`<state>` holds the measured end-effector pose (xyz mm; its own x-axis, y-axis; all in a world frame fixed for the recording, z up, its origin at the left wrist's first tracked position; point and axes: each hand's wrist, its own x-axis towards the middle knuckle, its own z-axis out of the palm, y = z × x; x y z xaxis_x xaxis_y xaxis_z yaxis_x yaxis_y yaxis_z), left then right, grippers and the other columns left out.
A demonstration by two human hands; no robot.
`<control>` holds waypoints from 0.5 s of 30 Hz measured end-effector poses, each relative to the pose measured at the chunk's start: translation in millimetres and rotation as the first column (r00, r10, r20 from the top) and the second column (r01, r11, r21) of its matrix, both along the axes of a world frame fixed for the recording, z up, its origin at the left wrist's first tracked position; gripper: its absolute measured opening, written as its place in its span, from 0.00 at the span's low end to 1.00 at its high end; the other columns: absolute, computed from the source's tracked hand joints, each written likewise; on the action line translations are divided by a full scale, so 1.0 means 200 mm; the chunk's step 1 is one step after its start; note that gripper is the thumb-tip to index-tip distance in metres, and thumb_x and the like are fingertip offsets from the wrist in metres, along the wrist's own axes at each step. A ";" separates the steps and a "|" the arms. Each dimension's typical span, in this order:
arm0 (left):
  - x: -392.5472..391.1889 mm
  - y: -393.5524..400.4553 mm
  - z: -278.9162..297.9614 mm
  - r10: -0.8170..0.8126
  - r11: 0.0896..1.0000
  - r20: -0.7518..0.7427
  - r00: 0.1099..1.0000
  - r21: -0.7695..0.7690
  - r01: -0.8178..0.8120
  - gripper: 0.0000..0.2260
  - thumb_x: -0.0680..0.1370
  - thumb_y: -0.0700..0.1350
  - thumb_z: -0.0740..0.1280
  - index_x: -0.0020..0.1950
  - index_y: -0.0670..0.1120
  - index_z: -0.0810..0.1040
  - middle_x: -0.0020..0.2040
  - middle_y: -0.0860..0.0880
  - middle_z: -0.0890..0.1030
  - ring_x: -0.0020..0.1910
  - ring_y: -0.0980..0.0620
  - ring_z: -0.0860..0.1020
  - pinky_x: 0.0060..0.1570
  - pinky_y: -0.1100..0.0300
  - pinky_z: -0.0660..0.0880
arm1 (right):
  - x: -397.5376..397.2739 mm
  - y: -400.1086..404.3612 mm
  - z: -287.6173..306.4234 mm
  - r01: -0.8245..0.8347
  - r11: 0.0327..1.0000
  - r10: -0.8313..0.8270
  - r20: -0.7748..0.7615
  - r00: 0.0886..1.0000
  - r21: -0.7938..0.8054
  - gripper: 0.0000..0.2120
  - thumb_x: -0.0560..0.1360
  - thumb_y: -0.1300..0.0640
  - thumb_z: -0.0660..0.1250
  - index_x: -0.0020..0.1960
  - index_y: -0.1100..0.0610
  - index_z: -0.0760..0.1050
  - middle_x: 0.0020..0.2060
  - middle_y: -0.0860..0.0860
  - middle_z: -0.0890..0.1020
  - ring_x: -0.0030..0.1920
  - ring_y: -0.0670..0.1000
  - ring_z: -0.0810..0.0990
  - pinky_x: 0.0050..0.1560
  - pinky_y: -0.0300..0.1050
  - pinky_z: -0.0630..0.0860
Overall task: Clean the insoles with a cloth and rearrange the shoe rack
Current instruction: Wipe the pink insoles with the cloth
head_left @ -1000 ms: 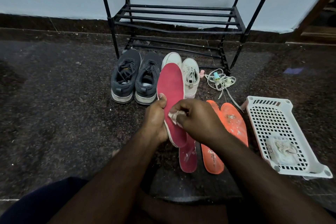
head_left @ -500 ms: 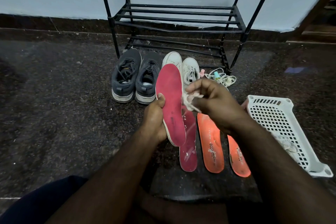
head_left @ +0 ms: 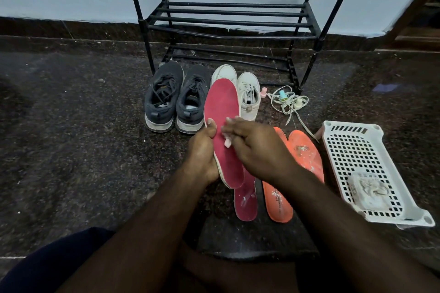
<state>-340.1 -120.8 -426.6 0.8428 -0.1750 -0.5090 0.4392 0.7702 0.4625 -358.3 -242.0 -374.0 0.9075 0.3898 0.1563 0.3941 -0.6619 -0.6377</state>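
Observation:
My left hand (head_left: pixel 202 152) grips a red insole (head_left: pixel 222 112) by its lower edge and holds it up, tilted, above the floor. My right hand (head_left: pixel 256 147) presses a small white cloth (head_left: pixel 228 142) against the middle of that insole; most of the cloth is hidden under the fingers. A second red insole (head_left: pixel 246 200) lies on the floor below. Two orange insoles (head_left: pixel 303 152) lie beside it, one speckled with dirt. The black metal shoe rack (head_left: pixel 228 19) stands against the wall with bare shelves.
A dark grey pair of sneakers (head_left: pixel 176 97) and a white pair (head_left: pixel 248 93) stand in front of the rack. Loose white laces (head_left: pixel 289 102) lie to the right. A white perforated basket (head_left: pixel 357 150) holding a crumpled cloth (head_left: pixel 367 191) sits at the right.
My right hand with the cloth has come back down from beside the insole's upper edge onto its middle. The left hand keeps holding the insole almost still.

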 end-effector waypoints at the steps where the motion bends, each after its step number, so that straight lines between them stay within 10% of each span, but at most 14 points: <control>1: 0.00 0.00 0.00 0.017 1.000 -0.012 1.000 -0.012 -0.017 0.23 0.84 0.55 0.58 0.66 0.36 0.74 0.55 0.39 0.81 0.57 0.43 0.79 0.64 0.48 0.74 | -0.02 0.02 0.00 -0.024 0.999 0.024 0.007 1.000 -0.039 0.18 0.76 0.61 0.58 0.62 0.58 0.80 0.63 0.57 0.80 0.66 0.53 0.75 0.69 0.43 0.67; 6: 0.00 0.00 0.01 -0.001 1.000 -0.016 1.000 -0.004 0.001 0.21 0.84 0.55 0.57 0.60 0.38 0.76 0.46 0.40 0.83 0.41 0.45 0.83 0.50 0.50 0.81 | -0.02 0.03 -0.01 0.064 0.997 -0.061 0.066 0.996 -0.042 0.20 0.72 0.67 0.67 0.63 0.58 0.79 0.62 0.55 0.80 0.64 0.54 0.77 0.62 0.30 0.62; 9: 0.00 -0.01 0.02 0.001 1.000 -0.029 1.000 0.013 0.000 0.25 0.84 0.57 0.56 0.65 0.36 0.75 0.43 0.40 0.81 0.30 0.48 0.80 0.35 0.56 0.79 | 0.02 0.01 -0.04 0.089 0.987 -0.083 0.049 0.995 -0.131 0.17 0.68 0.63 0.73 0.57 0.58 0.82 0.53 0.56 0.83 0.56 0.56 0.79 0.60 0.43 0.70; 15: -0.01 -0.01 0.01 -0.022 0.996 -0.048 0.999 0.089 0.026 0.24 0.84 0.58 0.56 0.51 0.37 0.79 0.39 0.41 0.82 0.37 0.45 0.82 0.40 0.55 0.79 | -0.03 0.06 -0.07 -0.003 0.972 0.032 0.117 0.993 -0.235 0.15 0.69 0.61 0.65 0.55 0.54 0.82 0.46 0.53 0.80 0.46 0.57 0.80 0.45 0.50 0.76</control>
